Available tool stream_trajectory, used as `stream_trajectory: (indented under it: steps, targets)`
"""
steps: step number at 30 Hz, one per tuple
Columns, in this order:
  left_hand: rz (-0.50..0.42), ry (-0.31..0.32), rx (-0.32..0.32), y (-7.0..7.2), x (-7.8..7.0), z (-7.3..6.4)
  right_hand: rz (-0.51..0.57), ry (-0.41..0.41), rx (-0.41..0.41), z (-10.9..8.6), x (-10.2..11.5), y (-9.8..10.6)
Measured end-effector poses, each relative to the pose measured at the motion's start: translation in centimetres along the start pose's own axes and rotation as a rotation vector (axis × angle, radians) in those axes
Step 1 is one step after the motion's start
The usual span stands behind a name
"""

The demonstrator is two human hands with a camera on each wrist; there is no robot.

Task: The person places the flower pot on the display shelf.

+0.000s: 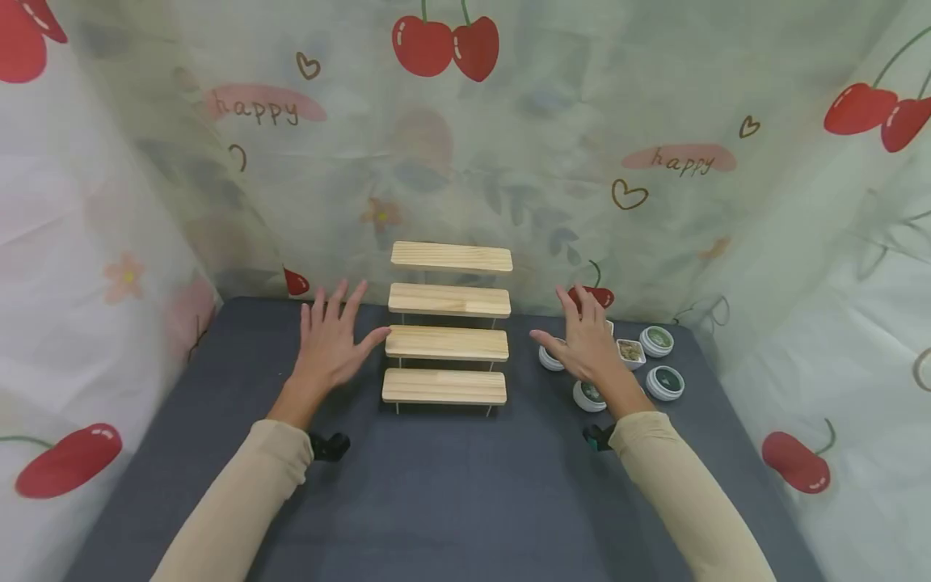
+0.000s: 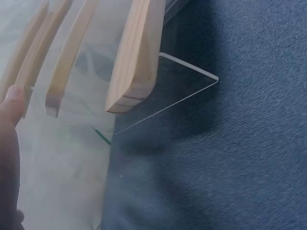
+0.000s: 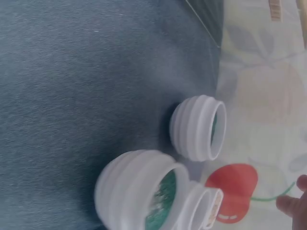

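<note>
A stepped stand with several pale wooden shelves (image 1: pixel 445 344) on thin white wire legs (image 2: pixel 189 66) stands at the back middle of the table. My left hand (image 1: pixel 330 343) hovers at its left side, fingers spread, the thumb close to a shelf end; whether it touches I cannot tell. To the right of the stand, my right hand (image 1: pixel 585 339) is held above a group of small white pots, fingers extended, holding nothing. It partly hides some pots. One ribbed white pot (image 3: pixel 134 189) with green content and another ribbed pot (image 3: pixel 194 127) show in the right wrist view.
Beside the right hand are a square white dish (image 1: pixel 630 353) with brownish bits and more round pots, one at the back (image 1: pixel 657 341) and one nearer (image 1: pixel 665 383). A dark cloth covers the table (image 1: pixel 465 493). Printed curtains (image 1: pixel 509 162) enclose the back and sides.
</note>
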State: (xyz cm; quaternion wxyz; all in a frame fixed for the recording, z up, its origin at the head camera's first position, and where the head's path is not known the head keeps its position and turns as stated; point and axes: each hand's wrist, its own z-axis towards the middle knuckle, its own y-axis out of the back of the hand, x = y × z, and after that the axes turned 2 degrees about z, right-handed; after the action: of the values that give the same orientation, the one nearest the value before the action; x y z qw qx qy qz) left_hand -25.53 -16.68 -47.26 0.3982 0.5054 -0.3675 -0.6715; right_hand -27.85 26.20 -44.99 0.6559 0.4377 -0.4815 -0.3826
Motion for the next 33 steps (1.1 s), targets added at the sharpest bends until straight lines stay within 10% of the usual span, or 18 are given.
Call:
stream_trajectory:
  steps: [17,33]
  targets:
    - [-0.301,0.038,0.107,-1.8,0.0,-2.8,0.097,-0.049,-0.024,-4.4,-2.5,-0.8]
    - [-0.556,0.046,0.049,-4.5,0.1,-4.7,0.253,-0.15,-0.139,-7.1,-4.5,-3.3]
